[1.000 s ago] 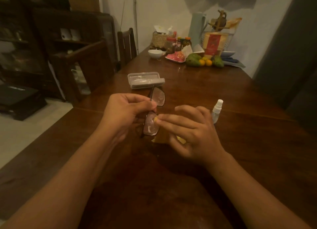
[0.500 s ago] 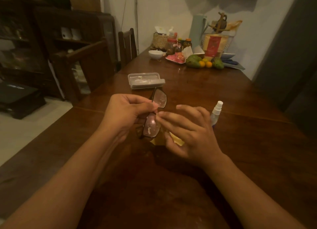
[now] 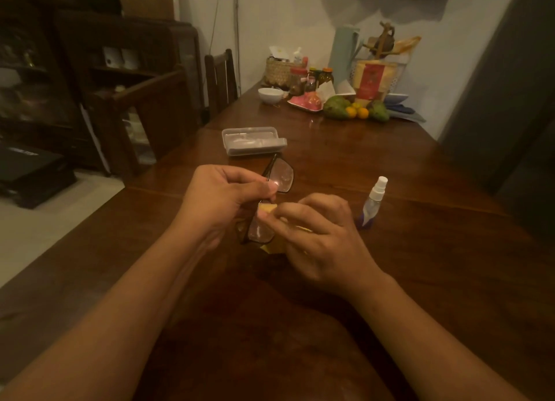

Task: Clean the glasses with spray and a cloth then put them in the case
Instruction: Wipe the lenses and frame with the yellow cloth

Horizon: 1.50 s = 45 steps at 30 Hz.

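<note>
One pair of glasses is held above the table, just in front of the case, pinched at the bridge by the closed fingers of the left hand. The right hand is closed on one yellow cloth, which is pressed against the nearer lens; the farther lens is left uncovered. The glasses are judged to be light, stiff and fragile, with smooth lenses likely made slippery by spray, so the frame should be gripped rather than the glass. The cloth is judged soft and easily bunched. One spray bottle is stood upright to the right of the glasses, apart from both hands. One clear case is seen; whether it is latched cannot be told.
</note>
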### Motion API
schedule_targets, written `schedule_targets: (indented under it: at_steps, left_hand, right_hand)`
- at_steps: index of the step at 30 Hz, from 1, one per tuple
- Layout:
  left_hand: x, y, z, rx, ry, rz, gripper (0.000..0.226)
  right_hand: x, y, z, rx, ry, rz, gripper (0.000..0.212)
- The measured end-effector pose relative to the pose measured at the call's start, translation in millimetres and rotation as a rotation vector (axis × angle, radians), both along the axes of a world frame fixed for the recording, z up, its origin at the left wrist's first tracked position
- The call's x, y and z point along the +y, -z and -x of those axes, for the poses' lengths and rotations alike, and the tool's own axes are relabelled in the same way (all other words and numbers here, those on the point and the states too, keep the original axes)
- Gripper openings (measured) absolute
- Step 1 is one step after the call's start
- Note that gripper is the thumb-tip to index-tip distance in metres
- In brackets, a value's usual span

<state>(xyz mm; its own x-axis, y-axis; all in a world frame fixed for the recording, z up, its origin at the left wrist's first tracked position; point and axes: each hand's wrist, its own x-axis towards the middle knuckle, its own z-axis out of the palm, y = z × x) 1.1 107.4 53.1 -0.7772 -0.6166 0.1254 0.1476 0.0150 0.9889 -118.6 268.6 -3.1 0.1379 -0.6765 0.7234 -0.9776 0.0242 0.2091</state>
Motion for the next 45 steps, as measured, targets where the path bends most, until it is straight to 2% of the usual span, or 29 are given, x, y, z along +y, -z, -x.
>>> schedule_targets:
  at_steps: [4, 9, 12, 16, 20, 23, 25, 27, 30, 33, 36, 39, 43, 45]
  left_hand:
    - [-0.2, -0.2, -0.3, -0.024, 0.0, 0.0, 0.009]
    - [-1.5, -0.1, 0.0, -0.038, -0.012, 0.066, 0.006]
    - [-4.6, 1.8, 0.7, -0.093, -0.114, 0.196, 0.005]
    - [-6.5, 4.3, 4.1, -0.167, -0.212, 0.294, 0.01]
    - [-6.5, 5.8, 4.5, -0.196, -0.242, 0.358, 0.011]
    - [-5.4, 6.2, 5.3, -0.202, -0.239, 0.362, 0.012]
    - [-5.5, 5.9, 5.6, -0.209, -0.234, 0.368, 0.012]
    - [-6.1, 5.7, 5.7, -0.224, -0.232, 0.368, 0.012]
    - [-6.7, 6.0, 6.1, -0.239, -0.232, 0.363, 0.011]
    - [-5.6, 7.0, 7.1, -0.236, -0.219, 0.355, 0.01]
    - [-4.0, 7.2, 7.8, -0.217, -0.209, 0.311, 0.012]
    - [-0.7, 7.2, 8.7, -0.172, -0.179, 0.24, 0.009]
    - [3.6, 6.1, 8.7, -0.098, -0.111, 0.126, 0.008]
    - [2.4, 4.3, 7.0, -0.078, -0.094, 0.105, 0.004]
  right_hand:
    - [0.4, -3.7, -1.9, 0.05, -0.092, -0.048, 0.053]
    - [3.3, -3.5, 7.6, -0.304, -0.216, 0.041, 0.031]
    - [6.0, -4.2, 17.3, -0.453, -0.146, 0.037, 0.027]
    - [9.1, -5.0, 22.1, -0.652, -0.008, -0.093, 0.026]
    - [11.1, -13.3, 15.0, -0.654, 0.167, -0.32, 0.049]
    - [5.1, -13.7, 7.6, -0.494, 0.262, -0.579, 0.052]
    - [0.0, -11.2, 6.1, -0.473, 0.263, -0.639, 0.045]
    - [-1.0, -11.7, 7.3, -0.547, 0.202, -0.598, 0.031]
    - [1.2, -10.7, 11.6, -0.661, 0.144, -0.503, 0.024]
    - [4.2, -9.8, 13.1, -0.916, 0.079, -0.289, 0.024]
    - [5.9, -13.4, 10.2, -1.014, 0.019, -0.046, 0.027]
    - [3.7, -17.4, 0.0, -0.93, -0.095, 0.043, 0.027]
    - [-5.2, -10.9, -11.5, -0.525, -0.187, 0.058, 0.024]
    - [-8.3, -8.8, -12.3, -0.41, -0.188, 0.053, 0.025]
